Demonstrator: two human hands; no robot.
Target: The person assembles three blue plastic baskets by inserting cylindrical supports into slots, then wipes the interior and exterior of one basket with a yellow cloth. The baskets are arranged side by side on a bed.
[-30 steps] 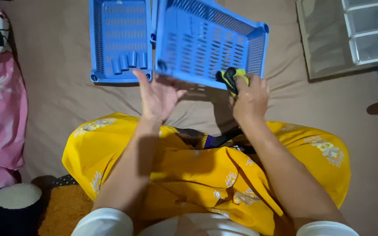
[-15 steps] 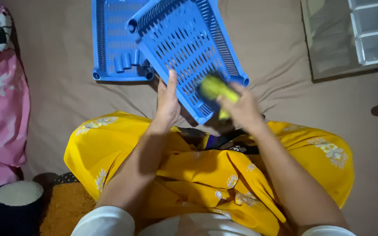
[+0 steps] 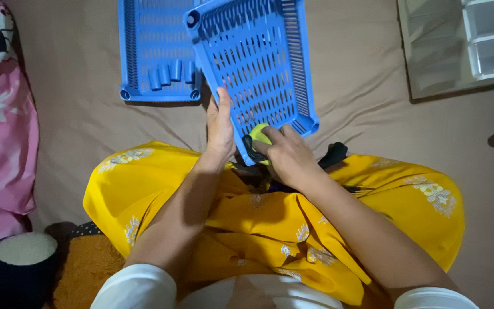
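Observation:
A blue slotted plastic tray (image 3: 258, 63) lies tilted in front of my lap, its near corner against my hands. My left hand (image 3: 219, 127) presses flat along the tray's left edge with fingers straight. My right hand (image 3: 286, 155) grips a yellow-green and black tool (image 3: 257, 139) held against the tray's near corner. A second blue slotted tray (image 3: 144, 51) lies flat behind and to the left, with several short blue tubes (image 3: 170, 73) resting on it.
I sit cross-legged in yellow patterned cloth (image 3: 258, 229) on a beige sheet (image 3: 75, 126). A pink plush item (image 3: 1, 137) is at left, a clear plastic drawer unit (image 3: 464, 46) at top right, a dark round object (image 3: 21, 260) at bottom left.
The tilted tray has swung round and come down toward my lap. My left hand shifted to its left edge, and my right hand brought the tool to its near corner.

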